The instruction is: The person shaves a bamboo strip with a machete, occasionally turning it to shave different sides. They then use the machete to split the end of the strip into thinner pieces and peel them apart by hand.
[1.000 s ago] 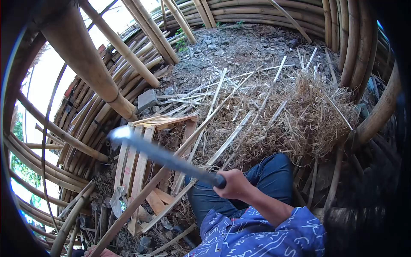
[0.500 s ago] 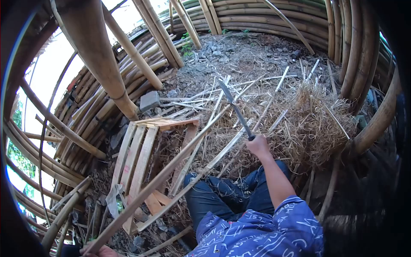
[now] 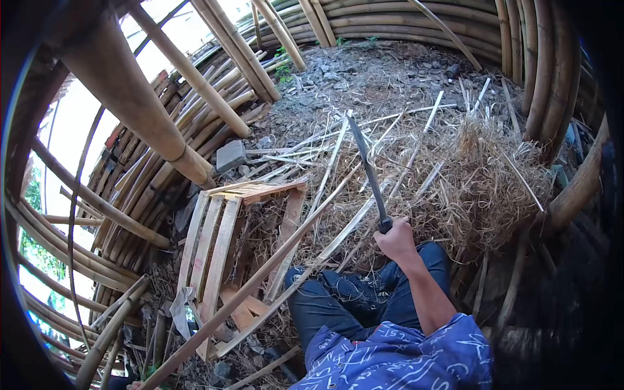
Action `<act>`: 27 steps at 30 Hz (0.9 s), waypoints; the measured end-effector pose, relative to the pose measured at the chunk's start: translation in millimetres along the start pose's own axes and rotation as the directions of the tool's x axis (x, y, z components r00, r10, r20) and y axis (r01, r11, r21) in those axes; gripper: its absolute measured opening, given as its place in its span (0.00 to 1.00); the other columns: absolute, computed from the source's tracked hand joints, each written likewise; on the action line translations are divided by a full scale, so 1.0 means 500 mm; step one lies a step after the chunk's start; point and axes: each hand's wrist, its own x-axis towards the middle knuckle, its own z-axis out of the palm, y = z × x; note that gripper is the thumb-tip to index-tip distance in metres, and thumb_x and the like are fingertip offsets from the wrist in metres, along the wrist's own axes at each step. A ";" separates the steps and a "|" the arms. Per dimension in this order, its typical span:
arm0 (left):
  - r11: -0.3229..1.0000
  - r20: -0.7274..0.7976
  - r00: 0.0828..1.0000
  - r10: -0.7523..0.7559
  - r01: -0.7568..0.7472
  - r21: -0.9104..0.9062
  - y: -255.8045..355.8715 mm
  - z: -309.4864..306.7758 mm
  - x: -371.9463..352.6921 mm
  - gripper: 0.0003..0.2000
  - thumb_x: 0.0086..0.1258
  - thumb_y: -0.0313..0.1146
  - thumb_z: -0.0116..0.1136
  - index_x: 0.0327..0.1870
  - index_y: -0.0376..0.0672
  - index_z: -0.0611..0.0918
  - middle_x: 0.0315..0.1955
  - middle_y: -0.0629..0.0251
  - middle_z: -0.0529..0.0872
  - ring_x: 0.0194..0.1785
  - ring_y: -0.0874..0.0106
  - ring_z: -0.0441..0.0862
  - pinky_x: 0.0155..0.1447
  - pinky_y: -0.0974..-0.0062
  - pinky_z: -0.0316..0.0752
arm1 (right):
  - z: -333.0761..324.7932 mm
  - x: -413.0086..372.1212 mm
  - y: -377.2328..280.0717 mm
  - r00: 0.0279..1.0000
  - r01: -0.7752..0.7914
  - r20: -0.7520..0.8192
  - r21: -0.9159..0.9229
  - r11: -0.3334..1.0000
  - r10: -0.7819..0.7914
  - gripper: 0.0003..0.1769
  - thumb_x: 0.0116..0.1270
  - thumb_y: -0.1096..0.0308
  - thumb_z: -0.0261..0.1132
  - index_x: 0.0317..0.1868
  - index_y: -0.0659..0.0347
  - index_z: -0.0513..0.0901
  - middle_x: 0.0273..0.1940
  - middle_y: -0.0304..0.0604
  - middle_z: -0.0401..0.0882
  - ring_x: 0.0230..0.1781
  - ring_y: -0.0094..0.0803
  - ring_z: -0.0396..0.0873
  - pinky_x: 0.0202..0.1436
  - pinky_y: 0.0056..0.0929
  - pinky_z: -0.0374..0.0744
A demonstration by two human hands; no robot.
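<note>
My right hand [image 3: 396, 239] is wrapped round the dark handle of a long knife [image 3: 369, 170], whose blade points up and away over the shavings. A long bamboo strip [image 3: 260, 277] runs from the bottom left to the middle, and its far end lies near the blade. Only a small part of my left hand [image 3: 134, 385] shows at the bottom edge, by the near end of this strip; its fingers are mostly hidden. Another pale strip [image 3: 305, 274] crosses my left knee.
A slatted wooden crate [image 3: 213, 240] stands to the left, with a grey block [image 3: 231, 156] behind it. Curly shavings [image 3: 468, 188] are heaped at the right. Bamboo poles [image 3: 146, 97] rise on the left, and stacked bamboo [image 3: 403, 29] lines the back.
The knife has turned more upright, and my right hand has moved slightly down and right. My left hand has slipped mostly out of the bottom edge. The view has shifted a little.
</note>
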 end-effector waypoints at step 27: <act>0.941 -0.033 0.987 0.160 -0.142 0.308 -0.045 0.139 0.015 0.15 0.76 0.48 0.49 0.36 0.46 0.79 0.39 0.68 0.80 0.45 0.76 0.76 0.52 0.71 0.72 | 0.060 -0.057 -0.093 0.942 0.215 0.220 0.177 0.960 -0.252 0.08 0.51 0.64 0.67 0.27 0.59 0.81 0.23 0.52 0.81 0.26 0.52 0.82 0.33 0.44 0.79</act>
